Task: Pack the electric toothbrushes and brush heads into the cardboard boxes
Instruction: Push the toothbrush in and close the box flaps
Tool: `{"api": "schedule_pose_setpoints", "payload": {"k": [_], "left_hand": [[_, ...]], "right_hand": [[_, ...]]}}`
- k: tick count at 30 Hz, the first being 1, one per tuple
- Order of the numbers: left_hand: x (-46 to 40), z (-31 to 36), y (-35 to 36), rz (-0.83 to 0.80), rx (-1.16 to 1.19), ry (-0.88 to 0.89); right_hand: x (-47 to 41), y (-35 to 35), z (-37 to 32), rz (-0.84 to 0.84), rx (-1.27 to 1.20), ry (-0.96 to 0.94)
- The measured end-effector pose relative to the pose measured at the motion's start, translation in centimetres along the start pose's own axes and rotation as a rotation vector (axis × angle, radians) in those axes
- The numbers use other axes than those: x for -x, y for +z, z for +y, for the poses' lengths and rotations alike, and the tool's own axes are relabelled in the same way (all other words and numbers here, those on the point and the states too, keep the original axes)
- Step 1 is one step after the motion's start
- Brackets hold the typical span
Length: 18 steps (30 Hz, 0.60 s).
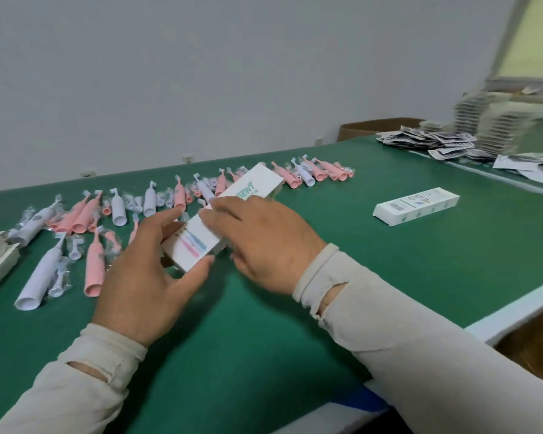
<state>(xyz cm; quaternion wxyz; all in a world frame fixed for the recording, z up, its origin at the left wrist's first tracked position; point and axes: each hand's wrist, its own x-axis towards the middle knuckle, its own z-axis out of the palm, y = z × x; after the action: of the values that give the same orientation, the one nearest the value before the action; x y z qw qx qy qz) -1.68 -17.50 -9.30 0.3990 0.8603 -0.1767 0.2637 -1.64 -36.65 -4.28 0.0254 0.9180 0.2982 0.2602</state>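
A green mat [342, 245] covers the table in front of a plain grey wall, and near its middle you hold a long white cardboard box [223, 214] with both hands. Your left hand [145, 277] grips the box's near end between thumb and fingers, while your right hand [264, 242] lies curled over its top. Pink and white toothbrushes [94, 270] and wrapped brush heads [60, 277] lie left of and beyond the box, and a second box [416, 206] lies flat well to its right.
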Motion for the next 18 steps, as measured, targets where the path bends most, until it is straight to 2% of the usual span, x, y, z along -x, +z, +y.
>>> {"api": "schedule_pose_setpoints", "payload": {"k": [2, 5, 7, 10, 12, 15, 18], "left_hand": [[0.2, 0.6, 0.1, 0.003, 0.096, 0.001], [0.3, 1.4, 0.2, -0.001, 0.273, -0.024], [0.7, 1.8, 0.5, -0.069, 0.405, -0.029], [1.3, 2.8, 1.5, -0.199, 0.525, 0.004], [1.5, 3.0, 2.0, -0.218, 0.503, 0.058], [1.7, 2.4, 2.2, -0.224, 0.376, 0.098], [1.8, 1.8, 2.2, -0.230, 0.306, 0.091]], "right_hand": [[0.5, -0.3, -0.6, 0.043, 0.116, -0.009], [2.3, -0.4, -1.5, 0.090, 0.032, 0.015], [3.8, -0.2, -1.6, 0.176, 0.006, 0.017], [6.1, 0.0, -0.1, 0.267, 0.094, 0.070], [7.8, -0.6, 2.3, 0.260, 0.136, 0.231], [11.1, -1.7, 7.8, 0.261, 0.222, 0.595], [14.2, -2.3, 13.1, 0.147, 0.274, 0.975]]}}
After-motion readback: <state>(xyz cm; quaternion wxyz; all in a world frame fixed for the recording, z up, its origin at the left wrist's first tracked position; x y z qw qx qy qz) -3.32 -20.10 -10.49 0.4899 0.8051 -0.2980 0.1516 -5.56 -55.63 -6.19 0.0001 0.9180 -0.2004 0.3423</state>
